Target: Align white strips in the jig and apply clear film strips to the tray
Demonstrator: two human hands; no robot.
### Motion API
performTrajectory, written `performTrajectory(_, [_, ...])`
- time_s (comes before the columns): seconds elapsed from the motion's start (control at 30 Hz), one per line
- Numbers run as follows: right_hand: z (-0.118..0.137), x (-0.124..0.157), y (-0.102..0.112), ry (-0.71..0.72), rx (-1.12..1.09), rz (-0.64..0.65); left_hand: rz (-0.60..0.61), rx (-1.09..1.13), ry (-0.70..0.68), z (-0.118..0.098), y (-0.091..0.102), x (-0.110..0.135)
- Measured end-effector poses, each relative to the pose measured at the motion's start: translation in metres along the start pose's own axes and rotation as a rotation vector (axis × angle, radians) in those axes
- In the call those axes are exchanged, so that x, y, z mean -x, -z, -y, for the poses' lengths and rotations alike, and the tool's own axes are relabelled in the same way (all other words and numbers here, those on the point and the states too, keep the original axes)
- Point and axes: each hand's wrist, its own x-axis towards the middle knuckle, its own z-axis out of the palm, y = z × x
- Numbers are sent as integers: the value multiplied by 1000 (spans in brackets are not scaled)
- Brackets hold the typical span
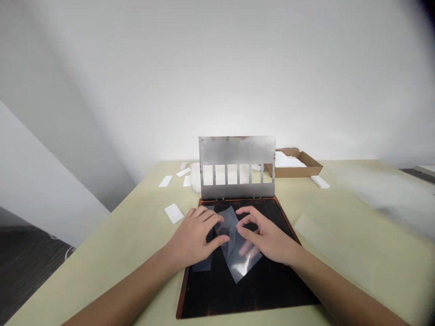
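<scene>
A dark glossy base plate [244, 290] with a brown rim lies on the table in front of me. Hinged at its far edge, a grey metal lid [237, 154] with a row of rectangular cut-outs stands upright. Both hands rest over the plate's far half. My left hand [197, 235] lies palm down, its thumb and fingers touching clear plastic sheets [239, 258] that overlap at an angle on the plate. My right hand [265, 237] has curled fingers pinching the upper edge of the same clear sheets.
Several small white cards [174, 213] lie scattered on the pale yellow table [340, 235] to the left of the lid. A shallow cardboard tray [299, 165] with white sheets stands behind right, a white strip [320, 182] beside it. White wall behind.
</scene>
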Motion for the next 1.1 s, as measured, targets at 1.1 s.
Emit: performTrajectory(1.1, [-16,-3,14,198,1090,138,329,-84,12,14,-6,2])
